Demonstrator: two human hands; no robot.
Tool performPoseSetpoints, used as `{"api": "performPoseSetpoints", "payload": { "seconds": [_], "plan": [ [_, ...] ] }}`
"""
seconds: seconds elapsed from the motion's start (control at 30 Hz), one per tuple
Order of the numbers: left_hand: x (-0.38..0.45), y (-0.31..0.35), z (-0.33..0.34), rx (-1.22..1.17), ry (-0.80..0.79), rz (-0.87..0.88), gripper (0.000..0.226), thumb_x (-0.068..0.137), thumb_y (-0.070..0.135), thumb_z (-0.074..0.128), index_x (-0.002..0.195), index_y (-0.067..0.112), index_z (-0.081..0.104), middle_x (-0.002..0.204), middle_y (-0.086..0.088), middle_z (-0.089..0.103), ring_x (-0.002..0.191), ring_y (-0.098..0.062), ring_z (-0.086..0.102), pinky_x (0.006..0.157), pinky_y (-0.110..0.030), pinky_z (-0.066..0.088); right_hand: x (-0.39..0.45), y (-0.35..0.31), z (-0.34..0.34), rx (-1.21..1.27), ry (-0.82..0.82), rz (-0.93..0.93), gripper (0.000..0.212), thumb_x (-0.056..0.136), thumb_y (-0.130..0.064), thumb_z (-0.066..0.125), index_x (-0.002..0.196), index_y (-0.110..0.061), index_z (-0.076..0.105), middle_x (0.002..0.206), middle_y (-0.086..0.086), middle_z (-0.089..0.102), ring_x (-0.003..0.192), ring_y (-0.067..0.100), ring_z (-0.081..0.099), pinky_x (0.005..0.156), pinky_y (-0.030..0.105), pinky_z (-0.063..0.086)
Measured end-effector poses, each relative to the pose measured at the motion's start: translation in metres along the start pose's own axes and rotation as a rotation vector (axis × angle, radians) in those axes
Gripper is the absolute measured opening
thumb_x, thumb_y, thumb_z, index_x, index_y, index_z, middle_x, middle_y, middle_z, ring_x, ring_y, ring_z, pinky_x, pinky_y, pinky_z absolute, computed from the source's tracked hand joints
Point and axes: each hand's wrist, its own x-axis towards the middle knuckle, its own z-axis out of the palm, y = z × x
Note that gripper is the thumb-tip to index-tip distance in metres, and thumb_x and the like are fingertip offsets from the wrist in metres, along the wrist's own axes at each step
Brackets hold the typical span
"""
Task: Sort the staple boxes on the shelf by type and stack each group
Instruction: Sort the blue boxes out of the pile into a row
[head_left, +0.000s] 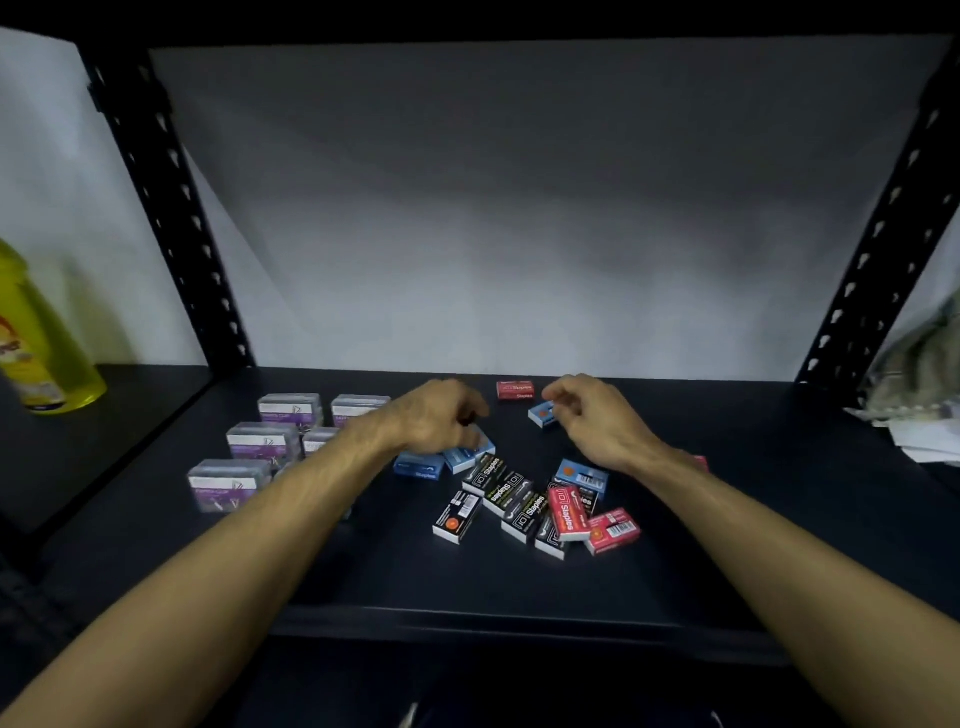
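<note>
Small staple boxes lie mixed on the dark shelf (727, 545). Several black boxes (498, 480) sit in the middle among red boxes (569, 512) and a blue box (582, 475). One red box (515, 389) lies alone near the back. My left hand (436, 415) curls down over a tilted blue box (470, 453), with another blue box (420, 465) beside it. My right hand (597, 415) hovers with loosely curled fingers at the right end of a separate blue box (542, 414) lying flat on the shelf.
Several clear boxes with purple labels (257, 441) stand in rows at the left. A yellow bottle (36, 338) is at the far left and crumpled paper (919, 374) at the far right. Black perforated uprights (171, 218) frame the bay.
</note>
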Motion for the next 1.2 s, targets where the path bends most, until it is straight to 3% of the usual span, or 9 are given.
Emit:
{"api": "performPoseSetpoints", "payload": {
  "seconds": [0.2,0.37,0.57,0.77,1.0,1.07,1.2],
  "plan": [
    [0.013,-0.001,0.01,0.096,-0.052,-0.029,0.045,0.086,0.037,0.072,0.125,0.017,0.064,0.12,-0.001,0.069,0.107,-0.017,0.064,0.092,-0.028,0.048,0.021,0.013,0.008,-0.178,-0.081,-0.057,0.037,0.1,-0.01,0.047,0.135,-0.018,0.056,0.141,-0.001,0.051,0.132,0.018,0.04,0.109,0.033,0.034],
    [0.02,0.004,0.01,0.067,-0.053,0.021,0.052,0.086,0.029,0.074,0.134,0.018,0.058,0.131,0.001,0.059,0.115,-0.016,0.057,0.09,-0.019,0.036,0.025,0.021,0.011,-0.229,-0.195,-0.019,0.05,0.097,-0.005,0.044,0.143,-0.025,0.049,0.151,0.001,0.041,0.138,0.023,0.034,0.113,0.038,0.031],
    [0.031,0.011,0.015,-0.063,-0.026,0.034,0.068,0.077,0.008,0.08,0.137,0.023,0.053,0.13,0.002,0.051,0.12,-0.016,0.05,0.105,-0.031,0.044,0.02,0.03,0.009,-0.259,-0.144,-0.046,0.043,0.1,-0.016,0.05,0.142,-0.022,0.049,0.133,0.001,0.051,0.126,0.019,0.041,0.105,0.035,0.037],
    [0.038,0.014,0.019,-0.196,-0.025,-0.014,0.054,0.071,0.005,0.084,0.112,0.028,0.059,0.099,0.006,0.059,0.091,-0.016,0.06,0.087,-0.032,0.054,0.014,0.037,0.004,-0.219,-0.112,-0.015,0.048,0.097,-0.021,0.058,0.143,-0.018,0.048,0.136,0.002,0.051,0.129,0.02,0.041,0.106,0.034,0.036],
    [0.034,0.017,0.02,-0.227,0.012,-0.021,0.05,0.077,0.007,0.08,0.113,0.025,0.051,0.105,-0.001,0.061,0.091,-0.019,0.064,0.074,-0.029,0.053,0.014,0.038,0.004,-0.205,-0.079,0.046,0.046,0.098,-0.029,0.057,0.141,-0.014,0.05,0.134,0.004,0.05,0.129,0.02,0.041,0.105,0.034,0.037],
    [0.032,0.017,0.019,-0.22,0.022,-0.02,0.043,0.078,0.007,0.078,0.106,0.022,0.049,0.1,-0.003,0.064,0.089,-0.022,0.066,0.072,-0.033,0.056,0.014,0.038,0.004,-0.201,-0.077,0.04,0.04,0.098,-0.028,0.057,0.135,-0.015,0.055,0.13,0.003,0.052,0.125,0.019,0.043,0.101,0.032,0.038],
    [0.031,0.015,0.016,-0.209,0.027,-0.004,0.024,0.083,0.011,0.075,0.096,0.022,0.057,0.091,0.004,0.065,0.082,-0.015,0.064,0.068,-0.027,0.051,0.012,0.036,-0.001,-0.127,-0.087,0.04,0.027,0.091,-0.022,0.067,0.116,-0.023,0.056,0.116,-0.002,0.055,0.109,0.014,0.051,0.086,0.027,0.044]
  ]
}}
